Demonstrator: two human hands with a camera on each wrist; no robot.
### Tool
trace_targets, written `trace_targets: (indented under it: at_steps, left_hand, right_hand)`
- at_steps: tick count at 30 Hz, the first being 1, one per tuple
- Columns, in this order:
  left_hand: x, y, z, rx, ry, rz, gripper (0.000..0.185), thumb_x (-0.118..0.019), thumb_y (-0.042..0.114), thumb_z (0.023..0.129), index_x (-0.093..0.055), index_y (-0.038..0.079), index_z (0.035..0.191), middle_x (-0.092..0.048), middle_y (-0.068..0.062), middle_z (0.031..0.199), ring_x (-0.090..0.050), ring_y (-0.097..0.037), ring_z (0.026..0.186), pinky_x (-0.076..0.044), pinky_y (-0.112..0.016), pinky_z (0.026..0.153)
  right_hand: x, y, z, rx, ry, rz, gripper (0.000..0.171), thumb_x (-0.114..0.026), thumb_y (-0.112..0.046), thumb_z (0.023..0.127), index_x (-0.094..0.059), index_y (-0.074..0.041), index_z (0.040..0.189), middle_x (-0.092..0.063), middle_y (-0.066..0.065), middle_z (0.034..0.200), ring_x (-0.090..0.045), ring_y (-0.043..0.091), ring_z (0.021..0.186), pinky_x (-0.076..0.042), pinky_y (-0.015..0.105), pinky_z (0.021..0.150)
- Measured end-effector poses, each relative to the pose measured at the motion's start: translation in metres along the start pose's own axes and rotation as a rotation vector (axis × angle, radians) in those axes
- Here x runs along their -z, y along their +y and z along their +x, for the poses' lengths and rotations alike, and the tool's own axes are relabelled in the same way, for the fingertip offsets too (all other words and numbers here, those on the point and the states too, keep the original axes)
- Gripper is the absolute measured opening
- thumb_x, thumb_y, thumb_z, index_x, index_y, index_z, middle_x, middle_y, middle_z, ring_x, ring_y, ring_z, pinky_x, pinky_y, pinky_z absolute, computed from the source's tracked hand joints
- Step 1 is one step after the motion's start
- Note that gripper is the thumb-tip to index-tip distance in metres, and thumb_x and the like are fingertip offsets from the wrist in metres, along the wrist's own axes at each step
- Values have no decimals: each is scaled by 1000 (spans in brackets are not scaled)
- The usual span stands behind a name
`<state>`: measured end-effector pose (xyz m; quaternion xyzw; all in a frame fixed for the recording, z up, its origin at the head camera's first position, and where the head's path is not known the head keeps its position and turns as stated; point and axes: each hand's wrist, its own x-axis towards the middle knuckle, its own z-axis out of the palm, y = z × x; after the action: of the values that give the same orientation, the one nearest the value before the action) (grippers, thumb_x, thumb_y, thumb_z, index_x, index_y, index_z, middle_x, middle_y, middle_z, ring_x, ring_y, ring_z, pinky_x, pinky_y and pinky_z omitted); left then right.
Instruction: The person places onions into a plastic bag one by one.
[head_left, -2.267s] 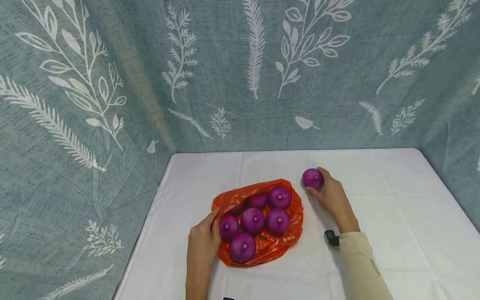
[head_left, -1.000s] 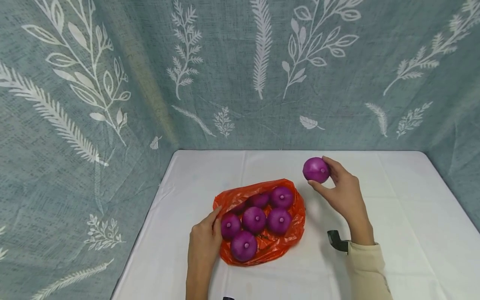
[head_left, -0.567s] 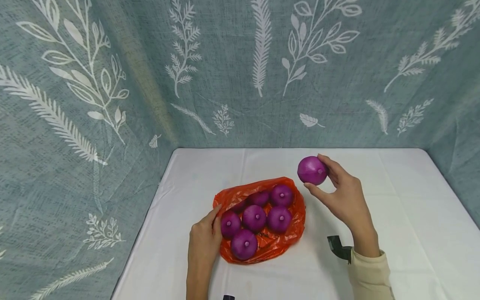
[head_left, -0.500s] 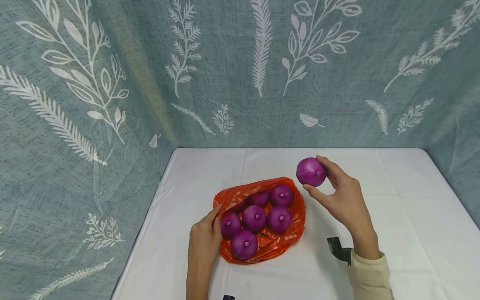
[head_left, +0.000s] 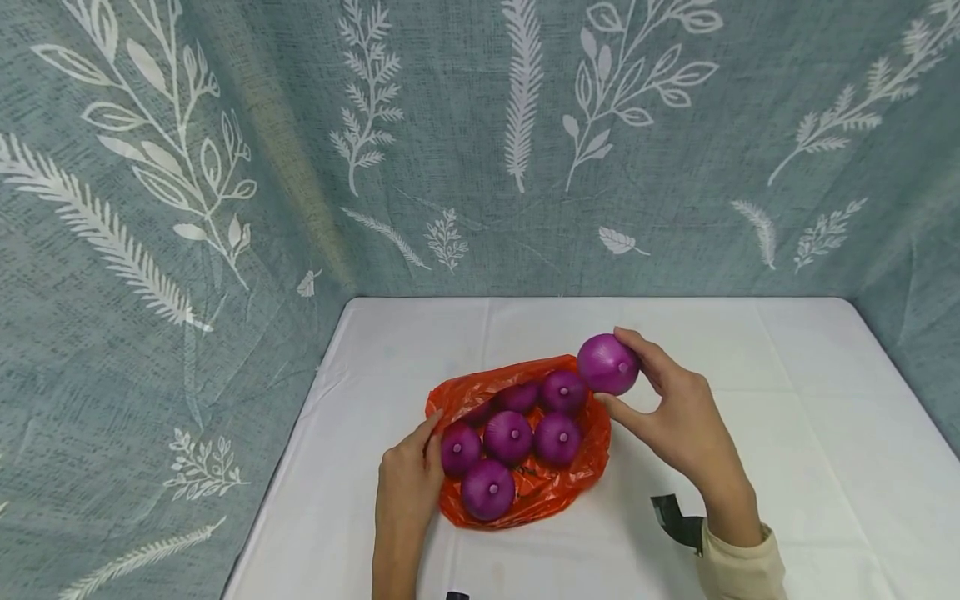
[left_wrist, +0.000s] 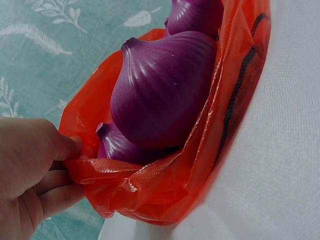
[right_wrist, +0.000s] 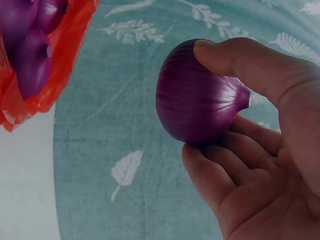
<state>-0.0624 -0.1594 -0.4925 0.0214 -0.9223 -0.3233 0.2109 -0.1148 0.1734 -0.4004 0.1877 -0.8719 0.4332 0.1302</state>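
A red plastic bag point(head_left: 543, 492) lies open on the white cloth, with several purple onions point(head_left: 508, 437) inside. At its left rim my left hand point(head_left: 408, 479) pinches the plastic between thumb and fingers, as the left wrist view shows up close on the bag's edge point(left_wrist: 150, 175). My right hand point(head_left: 678, 417) holds one more purple onion point(head_left: 608, 364) between thumb and fingertips, above the bag's upper right rim. In the right wrist view that onion point(right_wrist: 200, 95) has its stem end toward the palm. Part of the onions at the back is hidden under the bag's fold.
A white cloth point(head_left: 750, 400) covers the table. Blue-green curtains point(head_left: 465, 125) with white leaf prints stand behind and at both sides. A dark curved piece point(head_left: 678, 521) juts from the right wrist near the beige sleeve point(head_left: 742, 571).
The right hand has lifted the onion off the cloth and carried it left and nearer, to the bag's upper right rim. The left hand keeps its hold on the bag.
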Motion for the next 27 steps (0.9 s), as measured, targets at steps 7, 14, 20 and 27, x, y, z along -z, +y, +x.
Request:
trace_targets:
  at_steps: [7, 14, 20, 27]
  left_hand:
    - [0, 1, -1, 18, -10, 6, 33, -70, 6, 101, -72, 2, 133, -75, -23, 120, -78, -31, 96, -63, -46, 85]
    - [2, 4, 0, 28, -23, 7, 34, -71, 7, 101, -72, 2, 135, -75, -22, 122, -76, -36, 104, -62, -46, 89]
    - [2, 4, 0, 26, -26, 10, 35, -71, 7, 101, -72, 2, 135, -75, -22, 122, -77, -36, 104, -62, -46, 89]
    - [1, 3, -1, 31, -24, 5, 34, -71, 8, 101, -72, 3, 135, -75, -22, 123, -76, -36, 107, -61, -46, 90]
  right_hand:
    - [-1, -3, -5, 11, -31, -6, 81, -91, -12, 84, -53, -20, 155, -64, 3, 148, -59, 25, 139, -49, 41, 110]
    - [-8, -6, -13, 45, -115, -20, 85, -91, -16, 85, -49, -25, 158, -62, 2, 151, -60, 26, 138, -49, 48, 110]
    - [-21, -8, -19, 94, -205, 27, 85, -91, -16, 85, -48, -25, 158, -59, 1, 153, -61, 24, 136, -52, 48, 108]
    - [-35, -11, -26, 73, -296, 51, 84, -93, -19, 84, -51, -24, 156, -66, 2, 144, -69, 24, 124, -60, 47, 96]
